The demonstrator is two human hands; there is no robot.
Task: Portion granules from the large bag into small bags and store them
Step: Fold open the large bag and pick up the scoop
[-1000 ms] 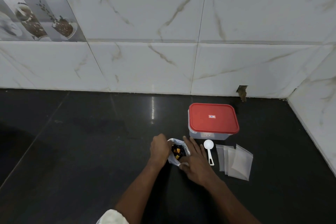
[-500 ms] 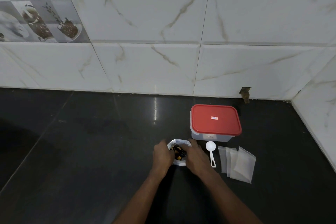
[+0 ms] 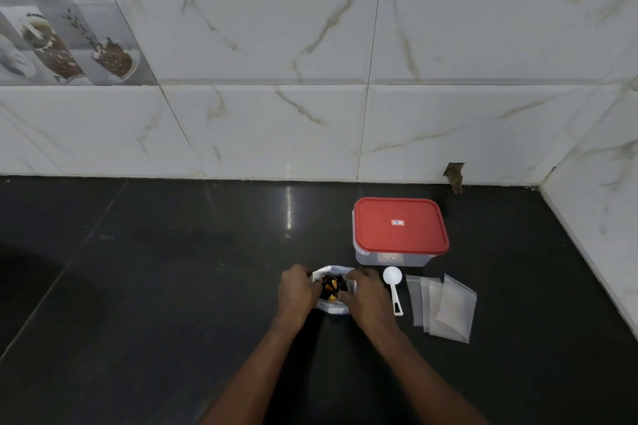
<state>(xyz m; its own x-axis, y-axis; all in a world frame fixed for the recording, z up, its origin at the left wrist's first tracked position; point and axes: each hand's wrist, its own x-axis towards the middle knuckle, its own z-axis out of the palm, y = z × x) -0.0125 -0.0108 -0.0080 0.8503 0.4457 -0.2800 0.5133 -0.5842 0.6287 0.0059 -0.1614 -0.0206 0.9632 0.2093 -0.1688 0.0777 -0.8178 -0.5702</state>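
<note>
My left hand and right hand pinch the rim of one bag holding dark and orange granules; one scoop, one lidded box, about four pouches

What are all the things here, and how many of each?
large bag: one, clear plastic, on the counter between the hands
granules: many, dark and orange, inside the large bag
storage box: one, clear with a red lid, behind the scoop
scoop: one, white, right of the large bag
small bags: at least three, clear, overlapping, right of the scoop
counter: one, black
wall tiles: several, white marbled, behind the counter
left hand: grips the bag's mouth
right hand: grips the bag's mouth
</note>
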